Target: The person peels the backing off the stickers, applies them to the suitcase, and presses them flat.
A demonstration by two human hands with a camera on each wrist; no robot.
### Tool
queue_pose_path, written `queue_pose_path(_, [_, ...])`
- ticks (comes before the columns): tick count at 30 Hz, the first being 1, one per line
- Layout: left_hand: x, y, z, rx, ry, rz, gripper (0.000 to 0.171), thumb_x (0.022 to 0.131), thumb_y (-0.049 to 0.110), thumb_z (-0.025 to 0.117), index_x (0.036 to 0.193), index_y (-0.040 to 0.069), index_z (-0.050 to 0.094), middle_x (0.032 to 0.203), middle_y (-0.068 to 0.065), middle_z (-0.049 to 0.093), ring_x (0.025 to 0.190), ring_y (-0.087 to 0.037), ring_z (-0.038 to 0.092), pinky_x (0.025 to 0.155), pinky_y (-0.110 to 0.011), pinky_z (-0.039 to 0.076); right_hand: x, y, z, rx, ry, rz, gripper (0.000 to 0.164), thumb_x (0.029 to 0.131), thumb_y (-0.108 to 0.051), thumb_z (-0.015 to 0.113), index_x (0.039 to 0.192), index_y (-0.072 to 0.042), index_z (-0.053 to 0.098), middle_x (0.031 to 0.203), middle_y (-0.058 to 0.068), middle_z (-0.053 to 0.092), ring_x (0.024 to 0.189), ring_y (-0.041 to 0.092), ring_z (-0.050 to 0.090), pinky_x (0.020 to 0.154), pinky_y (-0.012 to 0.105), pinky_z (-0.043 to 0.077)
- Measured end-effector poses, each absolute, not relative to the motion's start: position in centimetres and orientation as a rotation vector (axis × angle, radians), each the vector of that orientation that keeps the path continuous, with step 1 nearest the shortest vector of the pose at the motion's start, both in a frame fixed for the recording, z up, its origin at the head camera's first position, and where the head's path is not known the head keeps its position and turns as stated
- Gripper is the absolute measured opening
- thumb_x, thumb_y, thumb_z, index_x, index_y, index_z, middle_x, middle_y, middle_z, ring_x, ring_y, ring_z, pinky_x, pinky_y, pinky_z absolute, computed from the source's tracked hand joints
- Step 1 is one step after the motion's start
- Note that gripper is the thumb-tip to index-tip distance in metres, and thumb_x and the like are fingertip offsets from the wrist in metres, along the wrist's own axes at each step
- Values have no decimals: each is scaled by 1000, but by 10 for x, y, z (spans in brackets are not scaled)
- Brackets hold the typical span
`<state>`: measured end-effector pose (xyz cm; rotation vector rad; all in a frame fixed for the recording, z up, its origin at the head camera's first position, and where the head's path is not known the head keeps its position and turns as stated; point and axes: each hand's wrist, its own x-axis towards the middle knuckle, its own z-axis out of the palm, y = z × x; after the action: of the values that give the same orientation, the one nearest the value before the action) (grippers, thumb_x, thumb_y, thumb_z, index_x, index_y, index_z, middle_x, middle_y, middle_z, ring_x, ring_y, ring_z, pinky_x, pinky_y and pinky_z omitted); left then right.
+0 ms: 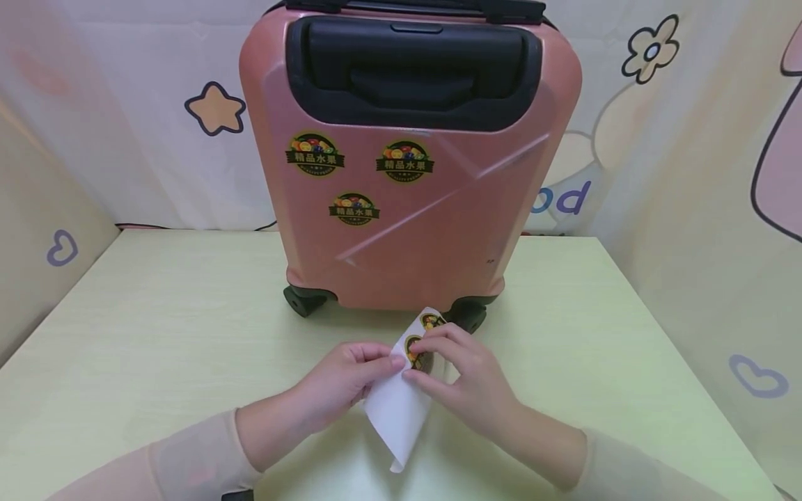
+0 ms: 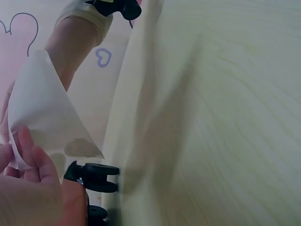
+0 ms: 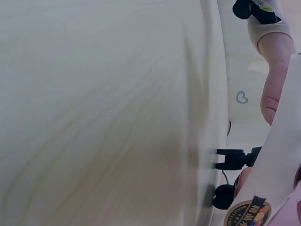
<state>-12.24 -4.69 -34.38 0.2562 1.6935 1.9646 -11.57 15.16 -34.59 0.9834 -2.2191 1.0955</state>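
Note:
A white sticker sheet [image 1: 397, 410] is tilted and curled at its bottom corner, in front of the suitcase. My left hand [image 1: 344, 379] grips its left edge between thumb and fingers. On its printed side is a round fruit sticker [image 1: 413, 353], with another sticker [image 1: 431, 321] higher up. My right hand [image 1: 476, 383] pinches at the lower sticker with thumb and index finger, partly covering it. The pink suitcase [image 1: 407, 271] stands upright and bears three such stickers: upper left [image 1: 315, 154], upper right [image 1: 404, 161] and lower [image 1: 354, 210]. In the left wrist view the sheet's plain back [image 2: 42, 94] shows.
Under the suitcase's black wheels [image 1: 305, 300] lies a pale wood-grain table [image 1: 156, 313]. A black recessed handle [image 1: 413, 69] is at the suitcase's top. Printed curtains [image 1: 144, 104] hang behind and along both sides.

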Motion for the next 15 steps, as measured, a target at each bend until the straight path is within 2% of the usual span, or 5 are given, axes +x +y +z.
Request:
queue_pose_path(3, [-120,-45,-343,269,1774,1958,32,88,20,63,105,-7,64,89,-3,67,79,-13,62,70,-26,49,-114,151,-345,983,-2222,1098,25,82,-30,73,97,-10,69,97,-3,64,90,11,60,78,19,45])
queue_pose_path(7, [-118,-42,-342,272,1830,1990,32,87,19,66,103,-8,65,92,-4,68,83,-14,63,76,-30,50,-113,150,-345,988,-2192,1049,24,83,-29,71,97,-10,69,90,-4,67,81,10,62,74,22,47])
queue_pose_path(11, [-118,-40,-341,274,1853,2025,30,86,19,67,101,-7,67,96,-5,68,90,-14,62,82,-32,50,-114,148,-346,956,-2195,1057,18,78,-15,75,95,-11,70,82,-5,68,74,8,62,69,21,47])
queue_pose_path(15, [-118,-38,-341,275,1890,2030,29,86,18,67,102,-5,68,100,-5,67,91,-14,62,82,-33,49,-114,148,-346,913,-2222,1165,19,77,-6,75,94,-12,71,82,-6,68,75,7,63,70,18,47])
